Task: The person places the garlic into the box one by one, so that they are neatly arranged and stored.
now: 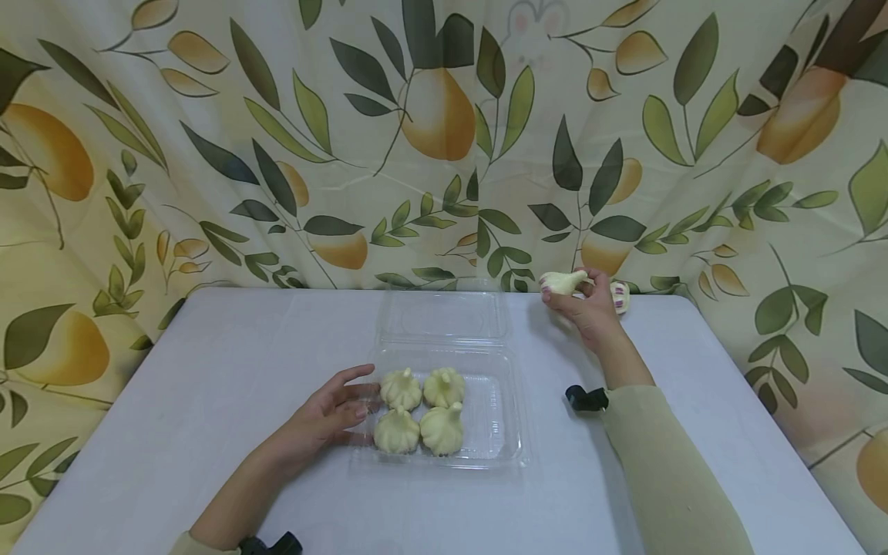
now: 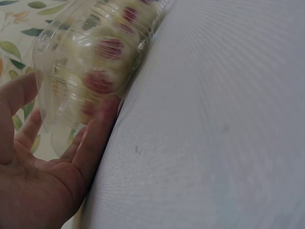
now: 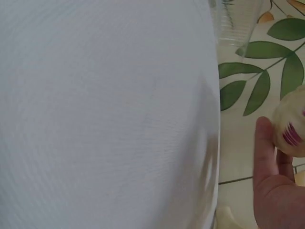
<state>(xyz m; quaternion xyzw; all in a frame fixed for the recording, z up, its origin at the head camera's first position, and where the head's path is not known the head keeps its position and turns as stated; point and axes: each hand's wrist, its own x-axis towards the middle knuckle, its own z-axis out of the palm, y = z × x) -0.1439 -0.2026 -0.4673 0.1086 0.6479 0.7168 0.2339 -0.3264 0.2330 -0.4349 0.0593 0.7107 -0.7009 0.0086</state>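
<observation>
A clear plastic clamshell box (image 1: 492,416) stands with its lid (image 1: 444,316) folded back on the table. Several pale garlic bulbs fill the left part of its base, one of them the front garlic bulb (image 1: 442,428); in the left wrist view, purple patches show through the wall. My left hand (image 1: 322,420) rests its fairly straight fingers against the box's left side. Over the table's far right, my right hand (image 1: 586,308) pinches a garlic bulb (image 1: 560,283) with purple marks, raised off the surface. Only part of that bulb appears in the right wrist view.
Just behind my right hand, another purple-marked garlic bulb (image 1: 620,297) lies near the far edge of the white-covered table (image 1: 277,339). A leaf-and-fruit patterned curtain (image 1: 444,193) hangs directly behind. Black wrist devices sit on both arms.
</observation>
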